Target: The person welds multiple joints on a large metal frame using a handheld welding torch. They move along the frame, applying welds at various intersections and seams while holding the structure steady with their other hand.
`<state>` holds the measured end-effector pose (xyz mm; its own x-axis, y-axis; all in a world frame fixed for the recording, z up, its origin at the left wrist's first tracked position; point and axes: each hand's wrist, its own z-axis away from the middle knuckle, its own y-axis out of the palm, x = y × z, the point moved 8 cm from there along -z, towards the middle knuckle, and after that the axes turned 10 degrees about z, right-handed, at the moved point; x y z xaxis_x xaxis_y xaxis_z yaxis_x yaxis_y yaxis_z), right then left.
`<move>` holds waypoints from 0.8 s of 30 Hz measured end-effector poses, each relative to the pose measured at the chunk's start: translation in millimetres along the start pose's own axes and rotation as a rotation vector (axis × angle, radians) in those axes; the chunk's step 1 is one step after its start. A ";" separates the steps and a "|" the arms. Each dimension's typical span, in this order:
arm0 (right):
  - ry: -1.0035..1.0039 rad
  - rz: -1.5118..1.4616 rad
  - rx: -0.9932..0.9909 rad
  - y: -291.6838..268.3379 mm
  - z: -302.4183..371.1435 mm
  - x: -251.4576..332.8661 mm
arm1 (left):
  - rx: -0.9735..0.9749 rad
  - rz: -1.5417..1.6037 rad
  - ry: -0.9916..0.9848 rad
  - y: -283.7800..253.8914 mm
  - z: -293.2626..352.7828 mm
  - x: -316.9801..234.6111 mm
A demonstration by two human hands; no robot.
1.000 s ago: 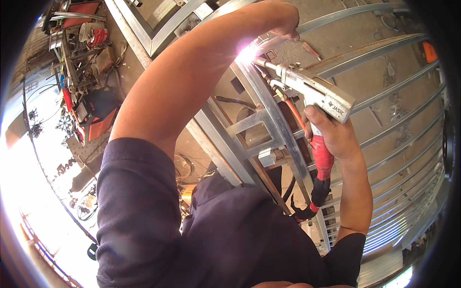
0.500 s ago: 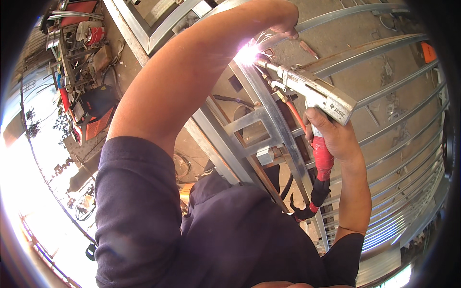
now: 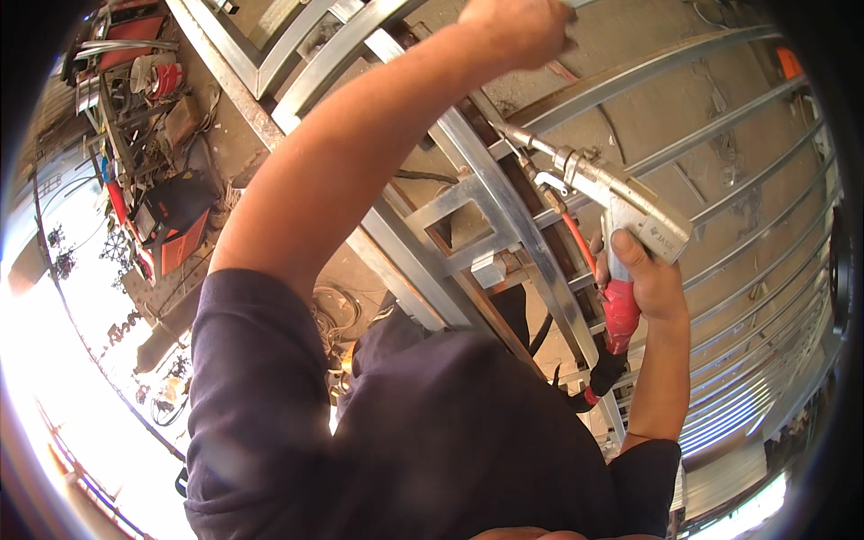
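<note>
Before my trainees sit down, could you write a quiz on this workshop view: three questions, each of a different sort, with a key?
1. What does the bare right hand hold?
2. True or false: both dark fabric sleeves stop short of the hands.
3. Compared with the right hand, the bare left hand appears in the picture: a) higher; b) lower; c) level.

Key: 1. A silver metal welding torch with a red-wrapped handle. 2. True. 3. a.
</note>
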<state>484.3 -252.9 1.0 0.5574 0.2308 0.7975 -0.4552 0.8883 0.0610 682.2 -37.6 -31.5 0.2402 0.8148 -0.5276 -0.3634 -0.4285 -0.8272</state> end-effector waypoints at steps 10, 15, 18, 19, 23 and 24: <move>0.030 -0.007 0.096 4.5 11.0 -29.1 | 0.335 0.161 -0.137 57.3 33.8 -16.4; 0.017 -0.050 0.107 6.1 11.4 -28.5 | 0.339 0.120 -0.161 58.5 32.3 -18.2; 0.001 -0.053 0.108 6.4 10.9 -28.7 | 0.333 0.116 -0.148 59.2 29.8 -16.3; -0.002 -0.052 0.107 6.2 10.8 -30.9 | 0.332 0.117 -0.142 58.0 30.8 -19.2; 0.024 -0.025 0.117 8.3 10.5 -33.1 | 0.367 0.107 -0.215 58.9 29.9 -17.1; 0.024 -0.023 0.118 8.5 10.4 -32.9 | 0.366 0.114 -0.220 59.4 29.7 -15.6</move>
<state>454.9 -257.1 -18.5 0.5846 0.2220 0.7803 -0.5196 0.8411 0.1501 630.2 -64.2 -66.7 -0.0026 0.8510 -0.5251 -0.6807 -0.3862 -0.6225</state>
